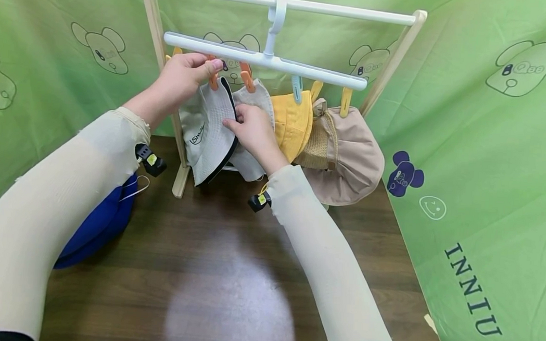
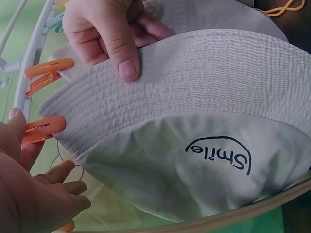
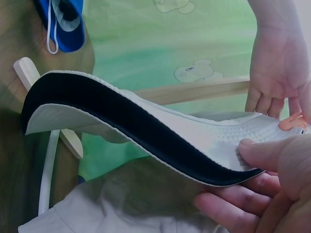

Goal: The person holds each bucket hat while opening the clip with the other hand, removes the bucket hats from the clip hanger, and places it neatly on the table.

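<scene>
A pale grey bucket hat (image 1: 213, 128) with a black-lined brim hangs at the left end of the white hanger (image 1: 242, 55). "Smile" lettering marks its crown in the left wrist view. My left hand (image 1: 177, 81) pinches the orange clothespin (image 2: 48, 127) at the edge of this hat, thumb and a finger on the handle end, other fingers spread. With thumb and fingers, my right hand (image 1: 256, 133) grips the hat's brim (image 3: 194, 162) near that clothespin. Another light grey hat (image 1: 264, 99) hangs just behind, under a second orange clothespin (image 1: 247, 78).
Farther right hang a yellow hat (image 1: 292, 124) and a beige hat (image 1: 351, 154) on clothespins. The hanger hooks over a rack (image 1: 339, 12) with wooden legs. A blue item (image 1: 105, 228) with white cord lies on the brown floor (image 1: 229, 272) at left. Green printed cloth (image 1: 498, 168) surrounds the rack.
</scene>
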Demonstrator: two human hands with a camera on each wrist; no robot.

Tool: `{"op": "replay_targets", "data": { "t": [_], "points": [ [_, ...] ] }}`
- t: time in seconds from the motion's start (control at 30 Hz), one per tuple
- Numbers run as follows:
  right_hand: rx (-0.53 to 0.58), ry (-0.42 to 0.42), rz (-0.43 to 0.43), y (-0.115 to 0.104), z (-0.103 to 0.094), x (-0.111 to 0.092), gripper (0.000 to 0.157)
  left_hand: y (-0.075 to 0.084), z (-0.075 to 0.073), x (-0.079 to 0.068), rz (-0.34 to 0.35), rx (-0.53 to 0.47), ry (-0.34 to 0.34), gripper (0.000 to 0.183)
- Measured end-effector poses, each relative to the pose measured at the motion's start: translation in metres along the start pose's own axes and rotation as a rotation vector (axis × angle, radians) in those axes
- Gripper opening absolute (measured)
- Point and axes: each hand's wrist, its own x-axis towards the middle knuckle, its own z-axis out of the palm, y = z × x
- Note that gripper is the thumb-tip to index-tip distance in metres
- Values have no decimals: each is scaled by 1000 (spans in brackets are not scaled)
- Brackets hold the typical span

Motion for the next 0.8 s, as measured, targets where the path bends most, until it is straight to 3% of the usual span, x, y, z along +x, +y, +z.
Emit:
{"op": "replay_targets", "data": {
  "t": [0.8],
  "points": [
    [-27,18,-17,-1,-1,-5,20,0,4,2,17,-36,23,39]
  ]
}}
